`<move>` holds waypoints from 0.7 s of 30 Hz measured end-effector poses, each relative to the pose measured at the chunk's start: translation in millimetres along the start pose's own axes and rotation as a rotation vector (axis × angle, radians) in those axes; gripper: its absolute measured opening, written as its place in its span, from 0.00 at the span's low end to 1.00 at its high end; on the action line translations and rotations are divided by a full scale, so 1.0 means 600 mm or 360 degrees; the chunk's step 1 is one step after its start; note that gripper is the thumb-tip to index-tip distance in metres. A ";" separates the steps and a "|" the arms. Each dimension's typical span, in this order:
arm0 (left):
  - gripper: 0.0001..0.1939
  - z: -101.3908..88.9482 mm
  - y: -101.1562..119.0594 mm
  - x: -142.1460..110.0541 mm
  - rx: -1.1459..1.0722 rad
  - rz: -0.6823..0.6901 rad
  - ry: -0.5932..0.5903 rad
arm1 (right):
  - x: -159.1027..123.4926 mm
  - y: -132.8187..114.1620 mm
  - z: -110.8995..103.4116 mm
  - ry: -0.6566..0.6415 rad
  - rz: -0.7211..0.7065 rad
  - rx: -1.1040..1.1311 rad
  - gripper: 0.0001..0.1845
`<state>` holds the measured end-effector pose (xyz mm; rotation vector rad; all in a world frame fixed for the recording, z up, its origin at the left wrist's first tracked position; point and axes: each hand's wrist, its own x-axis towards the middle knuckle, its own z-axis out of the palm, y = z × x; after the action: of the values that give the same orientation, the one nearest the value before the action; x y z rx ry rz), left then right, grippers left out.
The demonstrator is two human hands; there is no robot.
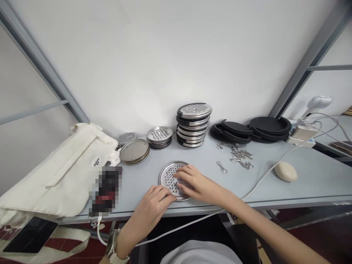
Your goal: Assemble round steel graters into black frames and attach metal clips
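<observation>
A round metal grater plate [168,176] with rows of raised holes lies on the grey table near its front edge. My left hand [156,203] has its thumb and fingers closed on the plate's near rim, at the lower left. Over the right part of the plate reaches my right hand [196,184], its fingertips on the perforated surface. Thumb and forefinger there are apart, and I cannot make out anything held between them. My right hand hides the plate's right side.
Behind stand a tall stack of grater discs [193,126], smaller grater plates [159,135], plain metal discs [134,151] and black rings [233,131]. Metal clips [240,156] lie right, near a pale oval object [286,171]. A white cable [258,183] crosses the front edge; a cream bag [60,172] lies left.
</observation>
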<state>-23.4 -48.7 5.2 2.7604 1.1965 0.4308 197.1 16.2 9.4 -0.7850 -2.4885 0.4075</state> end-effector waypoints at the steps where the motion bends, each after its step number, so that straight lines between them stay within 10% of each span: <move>1: 0.14 0.002 -0.001 0.000 0.0008 0.0013 0.0004 | -0.003 -0.005 0.008 -0.0003 -0.0001 -0.0005 0.16; 21: 0.11 0.012 -0.005 -0.003 -0.0149 -0.0026 0.0189 | -0.005 0.017 0.049 0.0036 0.0227 0.0147 0.33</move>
<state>-24.6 -48.0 -2.7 2.6775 1.1901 0.6402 188.3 18.6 -20.4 -0.9269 -2.3820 0.5566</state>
